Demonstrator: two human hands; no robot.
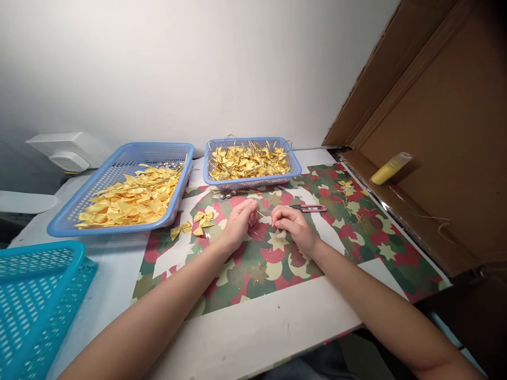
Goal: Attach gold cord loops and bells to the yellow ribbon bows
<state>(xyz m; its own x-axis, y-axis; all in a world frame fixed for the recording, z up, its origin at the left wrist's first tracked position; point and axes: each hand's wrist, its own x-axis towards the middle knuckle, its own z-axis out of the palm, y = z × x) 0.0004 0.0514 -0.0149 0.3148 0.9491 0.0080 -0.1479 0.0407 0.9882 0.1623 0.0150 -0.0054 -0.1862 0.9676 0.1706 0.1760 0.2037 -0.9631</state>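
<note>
My left hand is closed over the patterned sheet, its thumb and fingers pressed together on a short gold cord that sticks out toward the right. Just across from it, my right hand is pinched; whatever lies between its fingertips is too small to make out. A thin line, perhaps a thread, shows below the gap between the hands. Several yellow ribbon bows lie left of my left hand. Behind my right hand rests a pair of pink-handled thread snips.
A blue basket of yellow bows stands left; a smaller blue basket with bows and gold cords stands behind. Small silvery bells lie before it. A teal basket fills the near left. Cardboard walls the right, near a yellow tube.
</note>
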